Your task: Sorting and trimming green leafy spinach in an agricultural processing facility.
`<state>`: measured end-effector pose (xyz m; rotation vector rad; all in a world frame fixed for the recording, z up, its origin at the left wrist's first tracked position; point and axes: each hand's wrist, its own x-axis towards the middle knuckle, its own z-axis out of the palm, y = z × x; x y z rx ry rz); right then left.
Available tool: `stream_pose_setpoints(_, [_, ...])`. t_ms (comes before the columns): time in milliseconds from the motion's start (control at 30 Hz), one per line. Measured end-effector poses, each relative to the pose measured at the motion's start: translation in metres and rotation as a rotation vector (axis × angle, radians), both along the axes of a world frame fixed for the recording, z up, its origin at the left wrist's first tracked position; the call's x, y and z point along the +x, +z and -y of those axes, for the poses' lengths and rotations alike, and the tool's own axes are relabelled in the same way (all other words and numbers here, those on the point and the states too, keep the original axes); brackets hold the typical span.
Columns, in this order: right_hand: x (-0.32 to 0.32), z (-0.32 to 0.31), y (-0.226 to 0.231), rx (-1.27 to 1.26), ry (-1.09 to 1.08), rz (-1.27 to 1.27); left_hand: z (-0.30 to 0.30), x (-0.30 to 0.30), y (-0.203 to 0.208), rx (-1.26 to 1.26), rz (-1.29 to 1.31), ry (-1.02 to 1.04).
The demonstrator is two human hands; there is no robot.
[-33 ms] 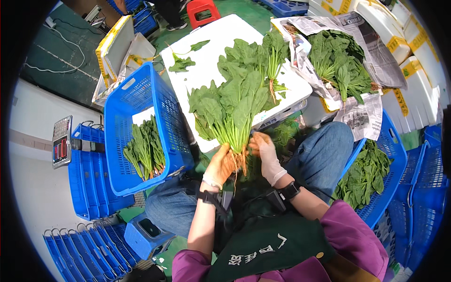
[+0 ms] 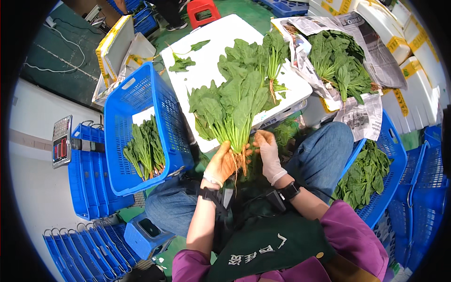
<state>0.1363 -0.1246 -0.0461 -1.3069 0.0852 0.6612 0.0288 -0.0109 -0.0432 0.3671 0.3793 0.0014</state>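
A leafy bunch of spinach (image 2: 230,108) rests its leaves on a white foam board (image 2: 181,89), with its stems and reddish roots hanging over the near edge. My gloved left hand (image 2: 219,165) is closed around the stems just above the roots. Close by on the right, my gloved right hand (image 2: 268,152) has its fingers curled together beside the roots; whatever they pinch is too small to make out. A smaller spinach plant (image 2: 275,54) lies at the board's right side, and loose leaves (image 2: 182,63) lie at its far left.
Left of the board stands a blue crate (image 2: 178,155) with spinach bundles (image 2: 146,148) inside. Newspaper-lined spinach (image 2: 340,63) sits at the far right, above another blue crate of spinach (image 2: 364,176). A digital scale (image 2: 61,142), blue stool (image 2: 148,233) and red stool (image 2: 203,13) stand around.
My right hand's fingers have shifted slightly beside the roots. My left hand keeps its hold on the spinach, its wrist a little changed in angle.
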Motion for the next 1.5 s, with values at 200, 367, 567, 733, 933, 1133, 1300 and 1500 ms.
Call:
stream_pose_setpoints(200, [0.024, -0.021, 0.021, -0.505, 0.193, 0.617, 0.002, 0.004, -0.010, 0.186, -0.102, -0.047])
stream_pose_setpoints(367, [0.036, -0.028, 0.016, -0.523, 0.154, 0.743, 0.008, 0.007, -0.018, 0.173, -0.107, 0.013])
stream_pose_setpoints(567, [-0.012, 0.000, 0.048, 0.393, 0.136, 0.145, 0.012, 0.006, -0.024, -0.112, 0.016, 0.108])
stream_pose_setpoints(733, [-0.021, 0.045, 0.074, 0.288, 0.448, 0.140, 0.014, 0.011, 0.008, -0.070, -0.042, 0.216])
stream_pose_setpoints(933, [0.057, 0.048, 0.032, -0.372, 0.126, 0.743, 0.014, -0.003, 0.009, -0.269, 0.123, 0.302])
stream_pose_setpoints(1133, [0.054, 0.022, -0.012, -0.260, 0.542, 0.233, 0.025, -0.005, 0.000, -0.163, 0.052, 0.290])
stream_pose_setpoints(1300, [0.012, -0.013, 0.007, -0.028, 0.367, -0.129, 0.023, -0.005, -0.007, -0.088, -0.018, 0.292])
stream_pose_setpoints(1500, [-0.013, 0.002, 0.016, 0.163, 0.110, -0.062, 0.029, 0.001, -0.007, 0.232, -0.169, 0.306])
